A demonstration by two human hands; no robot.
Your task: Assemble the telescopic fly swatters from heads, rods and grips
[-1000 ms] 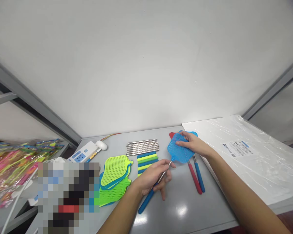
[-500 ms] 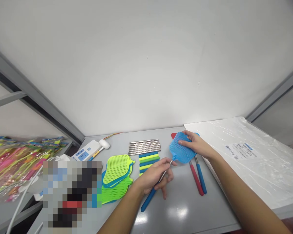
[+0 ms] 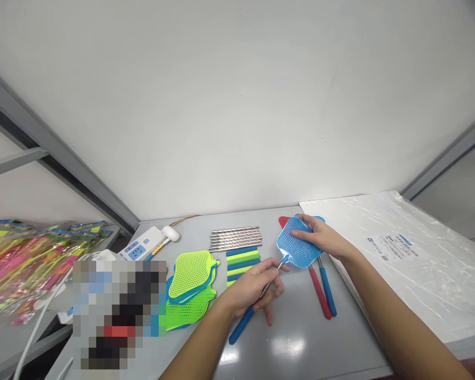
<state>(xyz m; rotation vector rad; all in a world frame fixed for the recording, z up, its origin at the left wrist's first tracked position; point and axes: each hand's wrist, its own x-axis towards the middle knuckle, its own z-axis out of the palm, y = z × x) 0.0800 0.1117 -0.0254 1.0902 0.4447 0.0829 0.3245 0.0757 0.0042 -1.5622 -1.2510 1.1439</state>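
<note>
Wall (image 3: 241, 105): evenly lit beyond the left fingers (image 3: 266, 300)
Tabletop (image 3: 324, 348): glare below them
Wrap (image 3: 419, 290): glints right of them
Bags (image 3: 31, 258): soft, far left
Patch (image 3: 119, 316): pixelated, nearer left

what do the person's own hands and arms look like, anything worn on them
The left hand and right hand are bare, with no gloves. The left forearm and right forearm show no sleeves, watch or bracelet.

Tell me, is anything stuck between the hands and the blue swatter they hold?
Nothing visible: the left hand grips the metal shaft of the blue swatter, and the right hand holds its mesh head.
</note>
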